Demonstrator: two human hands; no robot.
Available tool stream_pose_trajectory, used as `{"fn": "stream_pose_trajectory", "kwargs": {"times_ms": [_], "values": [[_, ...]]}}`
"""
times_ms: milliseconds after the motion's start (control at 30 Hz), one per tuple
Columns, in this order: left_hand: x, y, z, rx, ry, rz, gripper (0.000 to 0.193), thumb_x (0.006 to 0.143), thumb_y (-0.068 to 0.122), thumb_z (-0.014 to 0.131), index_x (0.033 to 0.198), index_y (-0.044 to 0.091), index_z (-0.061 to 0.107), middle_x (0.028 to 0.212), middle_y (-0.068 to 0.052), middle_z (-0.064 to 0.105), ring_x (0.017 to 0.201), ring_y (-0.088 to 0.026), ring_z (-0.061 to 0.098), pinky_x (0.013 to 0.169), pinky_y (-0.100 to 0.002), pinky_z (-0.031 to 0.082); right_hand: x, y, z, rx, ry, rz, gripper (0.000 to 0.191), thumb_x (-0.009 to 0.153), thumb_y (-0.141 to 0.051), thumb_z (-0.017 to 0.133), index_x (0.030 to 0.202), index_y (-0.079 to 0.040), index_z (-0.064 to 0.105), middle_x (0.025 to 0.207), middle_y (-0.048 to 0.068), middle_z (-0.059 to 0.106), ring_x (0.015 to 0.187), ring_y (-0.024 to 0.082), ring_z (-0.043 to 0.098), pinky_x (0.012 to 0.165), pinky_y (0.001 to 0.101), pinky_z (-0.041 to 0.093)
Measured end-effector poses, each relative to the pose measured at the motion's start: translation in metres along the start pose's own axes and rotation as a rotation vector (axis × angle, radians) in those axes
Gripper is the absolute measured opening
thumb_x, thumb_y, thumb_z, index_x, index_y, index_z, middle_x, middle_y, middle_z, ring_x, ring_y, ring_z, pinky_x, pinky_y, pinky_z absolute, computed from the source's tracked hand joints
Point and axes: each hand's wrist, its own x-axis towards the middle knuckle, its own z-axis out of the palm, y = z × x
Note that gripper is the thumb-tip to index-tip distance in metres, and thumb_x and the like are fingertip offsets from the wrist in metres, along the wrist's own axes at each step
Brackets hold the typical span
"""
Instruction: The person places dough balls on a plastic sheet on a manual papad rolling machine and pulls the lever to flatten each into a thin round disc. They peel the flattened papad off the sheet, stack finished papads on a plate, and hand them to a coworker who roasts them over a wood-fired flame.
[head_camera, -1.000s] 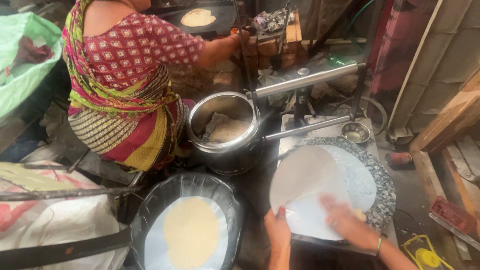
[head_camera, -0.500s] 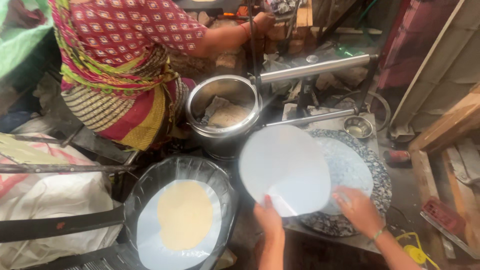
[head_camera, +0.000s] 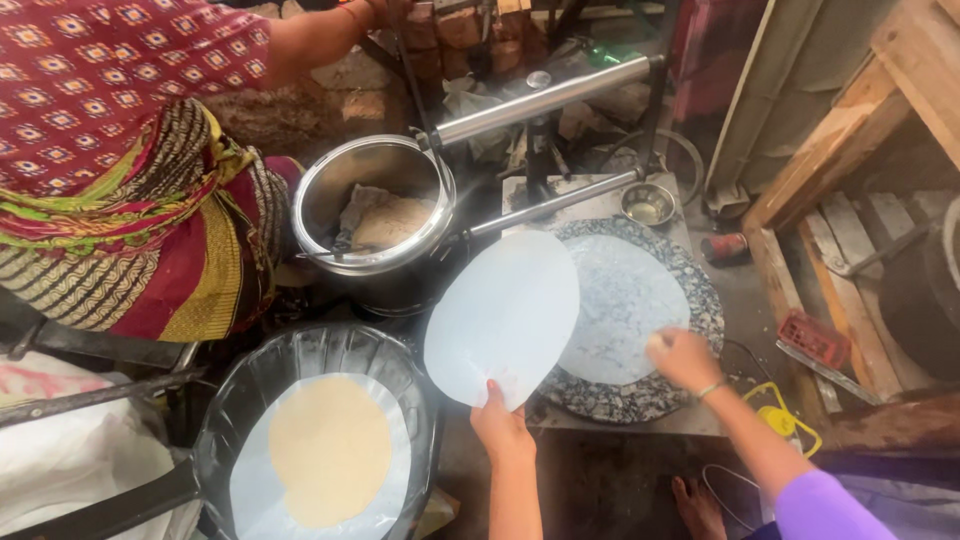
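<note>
- So, the left hand (head_camera: 503, 425) pinches the near edge of a round, pale blue-white plastic sheet (head_camera: 503, 315), thumb on top and fingers closed beneath, and holds it tilted up over the left edge of the round speckled stone press plate (head_camera: 700, 290).
- The right hand (head_camera: 683, 358) is bunched near the plate's front right edge, fingers curled as if on a small lump of dough; whether they truly clamp anything I cannot tell, since the hand hides it.
- A second round translucent plastic sheet (head_camera: 625, 305) lies flat on the plate, bare of any flattened dough, so this round looks, by my judgement, only begun: the lump is not yet covered or pressed.
- One piece does look finished: a thin, pale yellow flat round of dough (head_camera: 330, 450) lies on a plastic liner inside the wide black basin (head_camera: 300, 350) just left of the left hand.
- Behind that, a steel pot (head_camera: 375, 225) holds some crumpled cloth or dough, just beside the plate's far left edge.
- A small steel bowl (head_camera: 647, 204) sits at the far edge of the slab.
- A long grey metal lever bar (head_camera: 545, 100) reaches across above the pot.
- Another person in a red patterned garment (head_camera: 100, 110) sits to the left, one arm stretched away toward the far side.
</note>
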Motion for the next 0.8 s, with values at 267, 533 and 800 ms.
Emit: {"fn": "stream_pose_trajectory", "kwargs": {"times_ms": [267, 533, 800], "values": [[0.01, -0.014, -0.001, -0.046, -0.008, -0.006, 0.036, 0.102, 0.01, 0.051, 0.135, -0.005, 0.056, 0.125, -0.017, 0.067, 0.11, -0.029, 0.069, 0.092, -0.045, 0.059, 0.022, -0.09, 0.042, -0.508, 0.35, -0.669, 0.066, 0.091, -0.024, 0.06, 0.148, 0.005, 0.044, 0.155, 0.023, 0.046, 0.147, 0.037, 0.043, 0.122, 0.0455, 0.032], [0.018, -0.014, -0.007, -0.027, -0.005, -0.006, 0.035, 0.102, 0.011, 0.053, 0.133, -0.001, 0.061, 0.12, -0.013, 0.071, 0.105, -0.027, 0.07, 0.086, -0.042, 0.059, 0.05, -0.127, 0.005, -0.818, -0.117, -0.378, 0.078, 0.089, -0.033, 0.053, 0.154, 0.002, 0.027, 0.165, 0.021, 0.023, 0.152, 0.037, 0.02, 0.119, 0.0592, 0.018], [0.02, -0.023, -0.008, -0.019, 0.036, -0.029, 0.031, 0.103, 0.012, 0.056, 0.132, 0.001, 0.06, 0.118, -0.012, 0.071, 0.101, -0.025, 0.071, 0.081, -0.04, 0.056, 0.024, -0.103, 0.02, -0.734, 0.01, -0.572, 0.064, 0.102, -0.037, 0.038, 0.158, -0.008, 0.024, 0.169, 0.015, 0.017, 0.155, 0.033, 0.019, 0.121, 0.0688, 0.016]]}}
